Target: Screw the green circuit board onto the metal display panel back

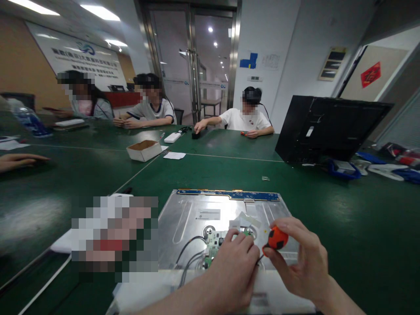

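Note:
In the head view, a flat metal display panel (pixel 187 218) lies before me, with a blue circuit strip (pixel 229 195) along its far edge. My right hand (pixel 306 258) pinches the round orange-and-black handle of a screwdriver (pixel 278 237) between thumb and fingers. The screwdriver's thin dark shaft slants down to the left, and its tip is hidden by my left hand. Over a green circuit board (pixel 213 240) rests my left hand (pixel 238 262), its fingers curled; what they hold, if anything, is hidden. Dark cables (pixel 187 246) run from the board's left side.
An open white box (pixel 144 151) stands further back on the green table (pixel 226 173). To the back right is a large black monitor (pixel 328 129), seen from behind. Three people with head-worn gear sit across the table. Another person's hand (pixel 22 162) rests at the left edge.

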Demonstrator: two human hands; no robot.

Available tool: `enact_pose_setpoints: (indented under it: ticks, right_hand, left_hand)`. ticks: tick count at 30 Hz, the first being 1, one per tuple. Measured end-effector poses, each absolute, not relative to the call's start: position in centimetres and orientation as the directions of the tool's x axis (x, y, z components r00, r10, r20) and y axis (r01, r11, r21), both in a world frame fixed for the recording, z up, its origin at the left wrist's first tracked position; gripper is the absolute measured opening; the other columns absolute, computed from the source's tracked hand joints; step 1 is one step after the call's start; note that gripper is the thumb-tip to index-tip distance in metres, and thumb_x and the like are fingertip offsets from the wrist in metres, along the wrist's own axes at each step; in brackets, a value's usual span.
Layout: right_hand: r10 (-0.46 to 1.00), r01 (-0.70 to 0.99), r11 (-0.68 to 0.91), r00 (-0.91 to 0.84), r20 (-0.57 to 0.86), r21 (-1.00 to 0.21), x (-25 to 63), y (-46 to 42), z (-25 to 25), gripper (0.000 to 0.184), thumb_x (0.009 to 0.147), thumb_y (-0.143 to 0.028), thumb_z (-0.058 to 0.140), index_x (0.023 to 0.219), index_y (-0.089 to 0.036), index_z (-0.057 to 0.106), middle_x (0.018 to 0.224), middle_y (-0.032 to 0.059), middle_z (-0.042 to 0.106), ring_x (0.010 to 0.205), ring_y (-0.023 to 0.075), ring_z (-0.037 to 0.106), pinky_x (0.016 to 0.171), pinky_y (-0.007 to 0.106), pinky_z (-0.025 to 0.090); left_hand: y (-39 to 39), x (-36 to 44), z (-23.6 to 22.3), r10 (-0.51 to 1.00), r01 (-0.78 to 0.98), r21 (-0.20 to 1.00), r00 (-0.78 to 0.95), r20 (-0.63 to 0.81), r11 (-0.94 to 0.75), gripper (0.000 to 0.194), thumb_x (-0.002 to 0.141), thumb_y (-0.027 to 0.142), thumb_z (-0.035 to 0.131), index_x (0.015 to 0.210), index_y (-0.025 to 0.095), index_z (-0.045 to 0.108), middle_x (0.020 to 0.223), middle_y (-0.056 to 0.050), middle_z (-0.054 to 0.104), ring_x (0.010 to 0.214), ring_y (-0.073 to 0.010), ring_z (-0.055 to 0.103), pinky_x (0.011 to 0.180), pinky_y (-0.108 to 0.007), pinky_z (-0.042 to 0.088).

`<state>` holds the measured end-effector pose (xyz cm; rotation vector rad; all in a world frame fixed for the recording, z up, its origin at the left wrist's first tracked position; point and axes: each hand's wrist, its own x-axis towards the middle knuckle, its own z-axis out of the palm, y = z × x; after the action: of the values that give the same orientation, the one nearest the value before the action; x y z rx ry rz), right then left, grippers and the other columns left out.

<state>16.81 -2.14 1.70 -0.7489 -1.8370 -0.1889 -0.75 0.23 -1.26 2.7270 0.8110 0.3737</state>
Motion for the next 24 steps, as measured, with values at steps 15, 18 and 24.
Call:
enact_pose_setpoints:
  ticks: [15, 18, 24]
  right_hand:
    - [0.390, 0.518, 0.824, -0.225, 0.893, -0.229, 16.88, -2.09, 1.46, 0.055, 0.078, -0.005, 0.054, 0.130, -0.017, 0.046, 0.096, 0.0091, 0.065, 0.086, 0.0228, 0.064, 0.067, 0.038, 0.056]
    - [0.385, 0.517, 0.825, -0.221, 0.896, -0.227, 16.82, -2.12, 1.49, 0.055, 0.078, -0.005, 0.054, 0.130, -0.017, 0.046, 0.097, 0.0090, 0.065, 0.086, 0.0229, 0.064, 0.067, 0.037, 0.056]
    - [0.374, 0.508, 0.833, -0.222, 0.900, -0.221, 16.81, -2.15, 1.60, 0.055, 0.077, -0.004, 0.054, 0.130, -0.016, 0.047, 0.095, 0.0086, 0.065, 0.087, 0.0229, 0.064, 0.068, 0.037, 0.056]
  left_hand:
    - [0.17, -0.39, -1.71, 0.536, 0.514, 0.188, 0.838, 0.099, -0.837, 0.022, 0.081, 0.021, 0.054, 0.101, 0.014, 0.055, 0.104, -0.013, 0.059, 0.099, -0.0290, 0.051, 0.101, -0.050, 0.031]
    - [0.15, -0.45, -1.73, 0.533, 0.509, 0.183, 0.838, 0.119, -0.841, 0.020, 0.083, 0.021, 0.051, 0.101, 0.014, 0.055, 0.102, -0.012, 0.059, 0.098, -0.0289, 0.051, 0.100, -0.050, 0.031]
    - [0.12, -0.65, -1.67, 0.524, 0.497, 0.183, 0.839, 0.148, -0.848, 0.020, 0.085, 0.021, 0.049, 0.102, 0.014, 0.055, 0.103, -0.012, 0.059, 0.099, -0.0285, 0.051, 0.102, -0.050, 0.030]
